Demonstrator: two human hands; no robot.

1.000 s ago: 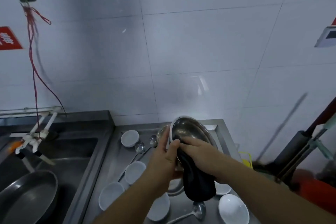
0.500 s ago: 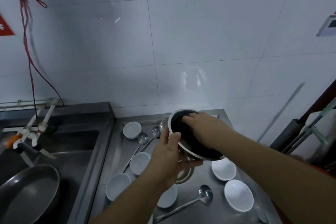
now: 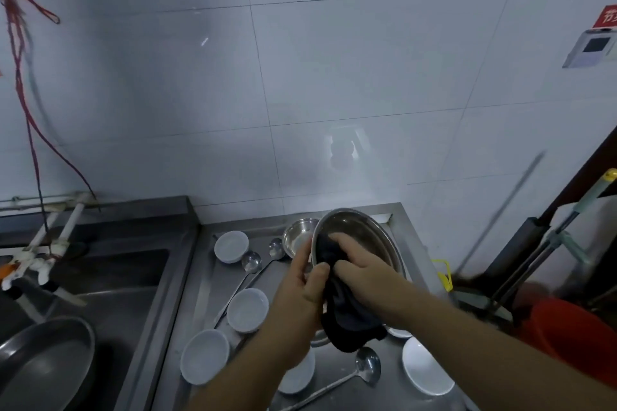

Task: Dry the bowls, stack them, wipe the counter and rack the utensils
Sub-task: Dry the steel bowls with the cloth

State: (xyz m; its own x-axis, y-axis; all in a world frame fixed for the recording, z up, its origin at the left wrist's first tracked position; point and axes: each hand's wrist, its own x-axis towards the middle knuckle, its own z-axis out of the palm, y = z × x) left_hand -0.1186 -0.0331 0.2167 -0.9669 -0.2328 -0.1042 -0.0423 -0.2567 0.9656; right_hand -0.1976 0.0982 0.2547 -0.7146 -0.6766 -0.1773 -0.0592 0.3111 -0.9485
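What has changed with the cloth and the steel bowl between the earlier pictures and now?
Half a second ago the dark cloth lay spread inside the steel bowl. Now the right hand has drawn it to the near rim, so the inside is bare and the cloth hangs below. The left hand still grips the rim; the white bowls and ladles stayed.

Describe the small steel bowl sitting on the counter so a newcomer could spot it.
Start at the steel counter right of the sink. At its back edge, near the tiled wall, sits the small steel bowl. It is the only metal bowl resting there; its neighbours are white.
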